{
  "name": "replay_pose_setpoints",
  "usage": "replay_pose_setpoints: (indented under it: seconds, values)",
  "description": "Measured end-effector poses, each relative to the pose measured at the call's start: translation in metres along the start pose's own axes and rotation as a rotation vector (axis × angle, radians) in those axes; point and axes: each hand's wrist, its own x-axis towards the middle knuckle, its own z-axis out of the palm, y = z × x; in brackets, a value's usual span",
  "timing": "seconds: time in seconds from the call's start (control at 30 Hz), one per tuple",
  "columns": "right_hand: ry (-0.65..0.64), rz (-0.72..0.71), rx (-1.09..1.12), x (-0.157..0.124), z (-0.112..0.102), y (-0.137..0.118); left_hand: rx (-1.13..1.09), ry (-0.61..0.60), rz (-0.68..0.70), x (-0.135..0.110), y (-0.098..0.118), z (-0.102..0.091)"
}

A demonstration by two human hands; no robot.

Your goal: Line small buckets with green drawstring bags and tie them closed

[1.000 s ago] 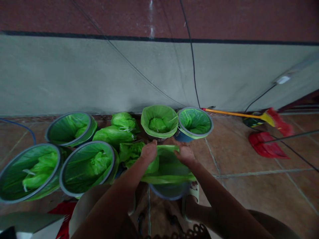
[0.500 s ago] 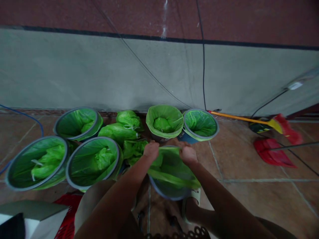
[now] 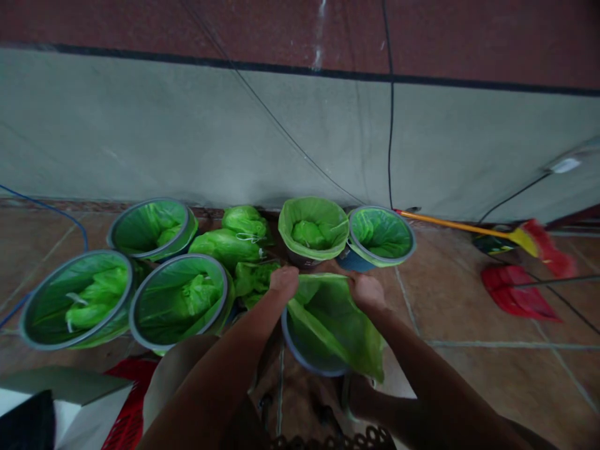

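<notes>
A green bin bag [image 3: 340, 322] is stretched between my two hands over a trash bin [image 3: 304, 361] standing in front of me. My left hand [image 3: 284, 282] is closed on the bag's edge at the far left of the bin. At the far right side, my right hand [image 3: 368, 290] grips the same edge. The bag's mouth is spread, and its near edge hangs over the right part of the bin's rim. Just beyond my hands stand a bin with a folded-over green liner [image 3: 313, 231] and a grey-rimmed lined bin [image 3: 382, 232].
Several lined bins, including a left one [image 3: 75, 300], stand at left with bundled green bags inside. Tied green bags [image 3: 227, 247] lie between. A yellow-handled broom [image 3: 450, 222] and red dustpan [image 3: 513, 290] are at right. A red basket [image 3: 129, 400] is lower left.
The bag's mouth has opened wider, and its near edge has swung toward me and to the right over the bin. My right hand has moved slightly right.
</notes>
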Motion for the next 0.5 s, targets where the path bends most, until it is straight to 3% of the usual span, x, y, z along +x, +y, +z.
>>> replay_pose_setpoints:
  seconds: [0.17,0.27,0.37,0.5]
  values:
    - [-0.072,0.159,-0.068,-0.029,-0.01,0.051,-0.023,0.011,-0.036,0.001,-0.005,-0.005]
    - [-0.148,0.302,-0.04,-0.048,-0.008,0.067,-0.06,0.038,-0.046,0.003,-0.007,-0.005]
    - [-0.117,0.325,-0.008,-0.059,-0.001,0.056,-0.097,0.042,-0.055,0.005,-0.006,-0.002]
    - [0.039,0.083,-0.076,-0.049,0.007,0.009,-0.11,0.062,-0.025,0.005,-0.002,0.003]
